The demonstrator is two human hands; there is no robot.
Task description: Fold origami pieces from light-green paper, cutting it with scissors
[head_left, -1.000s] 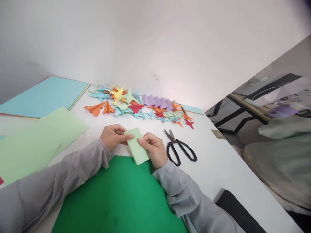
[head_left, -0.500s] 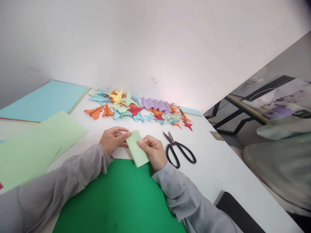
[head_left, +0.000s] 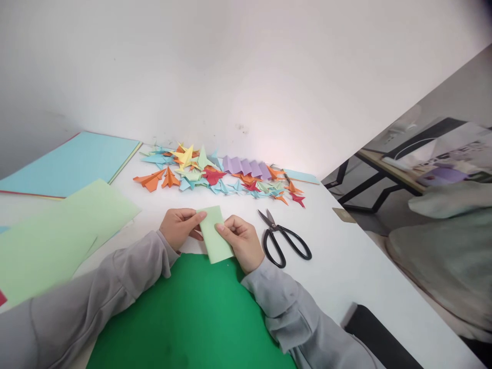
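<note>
A small folded piece of light green paper (head_left: 216, 241) is held between my two hands, tilted a little, just above the far edge of a green sheet (head_left: 184, 312). My left hand (head_left: 180, 226) pinches its upper left edge, thumb on the front face. On the other side, my right hand (head_left: 244, 241) grips the right edge with the thumb pressed on the face; its other fingers are curled behind and partly hidden. Black-handled scissors (head_left: 280, 233) lie on the white table just right of my right hand, blades slightly apart.
Along the wall lie many folded paper planes (head_left: 215, 177) and a pleated purple paper strip (head_left: 246, 167). Blue sheets (head_left: 77, 161) and light green sheets (head_left: 57, 230) are stacked at left. A black case (head_left: 378, 335) lies front right. Another person's sleeve (head_left: 449, 241) shows at right.
My left hand loosened from the paper's edge half a second ago and now pinches it again. The folded paper has turned slightly more upright. My right hand has kept its grip.
</note>
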